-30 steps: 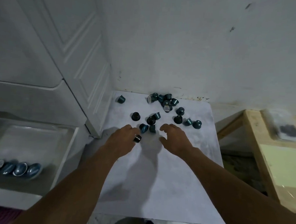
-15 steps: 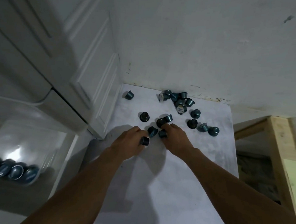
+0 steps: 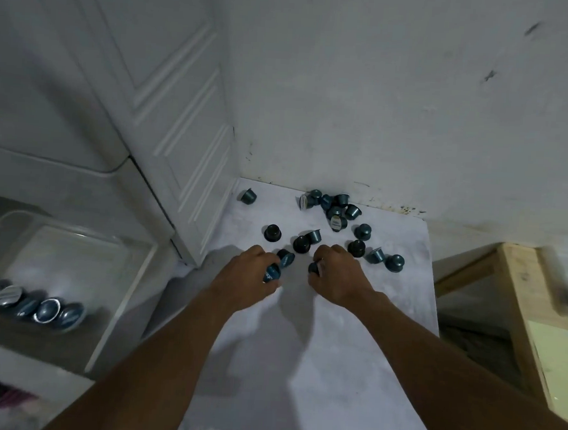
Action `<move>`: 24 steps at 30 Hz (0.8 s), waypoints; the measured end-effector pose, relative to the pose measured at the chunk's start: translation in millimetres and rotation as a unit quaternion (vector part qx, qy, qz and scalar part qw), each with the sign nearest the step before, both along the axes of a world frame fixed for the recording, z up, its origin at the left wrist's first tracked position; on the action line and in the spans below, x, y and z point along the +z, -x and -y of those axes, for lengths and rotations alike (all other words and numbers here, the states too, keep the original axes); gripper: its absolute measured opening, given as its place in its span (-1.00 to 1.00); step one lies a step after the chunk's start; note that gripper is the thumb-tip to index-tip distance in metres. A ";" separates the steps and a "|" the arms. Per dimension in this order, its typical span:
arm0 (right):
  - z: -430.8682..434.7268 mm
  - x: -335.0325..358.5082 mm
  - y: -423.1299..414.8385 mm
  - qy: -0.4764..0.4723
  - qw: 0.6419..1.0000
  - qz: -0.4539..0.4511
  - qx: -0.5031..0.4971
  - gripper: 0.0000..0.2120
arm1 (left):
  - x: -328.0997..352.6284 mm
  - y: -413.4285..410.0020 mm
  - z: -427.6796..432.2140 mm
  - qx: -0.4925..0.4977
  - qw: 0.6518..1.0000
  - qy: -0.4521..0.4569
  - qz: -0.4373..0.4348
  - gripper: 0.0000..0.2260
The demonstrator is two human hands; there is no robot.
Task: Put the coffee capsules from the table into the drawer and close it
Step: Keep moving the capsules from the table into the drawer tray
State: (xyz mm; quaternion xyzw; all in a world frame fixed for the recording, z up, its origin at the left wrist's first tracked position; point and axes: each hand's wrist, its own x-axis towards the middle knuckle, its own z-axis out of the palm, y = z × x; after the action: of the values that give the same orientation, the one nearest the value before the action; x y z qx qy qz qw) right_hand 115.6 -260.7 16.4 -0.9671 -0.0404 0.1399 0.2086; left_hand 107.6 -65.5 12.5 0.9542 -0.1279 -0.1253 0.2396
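Observation:
Several dark blue coffee capsules (image 3: pixel 334 211) lie scattered on the far half of the white table (image 3: pixel 349 368), most in a cluster by the wall. My left hand (image 3: pixel 249 276) is closed on a blue capsule (image 3: pixel 272 273) at its fingertips, with another capsule (image 3: pixel 286 257) lying just beyond it. My right hand (image 3: pixel 337 274) is closed on a dark capsule (image 3: pixel 314 268). The open drawer (image 3: pixel 120 308) is at the lower left and holds a row of several capsules (image 3: pixel 47 310).
A white panelled cabinet (image 3: pixel 169 108) stands between the drawer and the table, against the wall. A wooden frame (image 3: pixel 517 295) stands to the right of the table, with a gap between them.
Both hands have closed on capsules near the table's middle; the right hand curled around one it was touching. The camera tilted up and left.

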 end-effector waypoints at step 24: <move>-195.0 117.1 104.3 -0.148 0.951 0.204 0.179 -0.61 | 132.9 151.3 -150.8 0.255 0.942 0.023 0.215 -0.67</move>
State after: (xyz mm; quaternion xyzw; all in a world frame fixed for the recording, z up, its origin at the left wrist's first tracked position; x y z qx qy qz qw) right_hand 11.3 -65.6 133.5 -0.9102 -0.2748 -0.0328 0.3081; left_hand -43.7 85.3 145.3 0.9534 0.0681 0.1515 0.2518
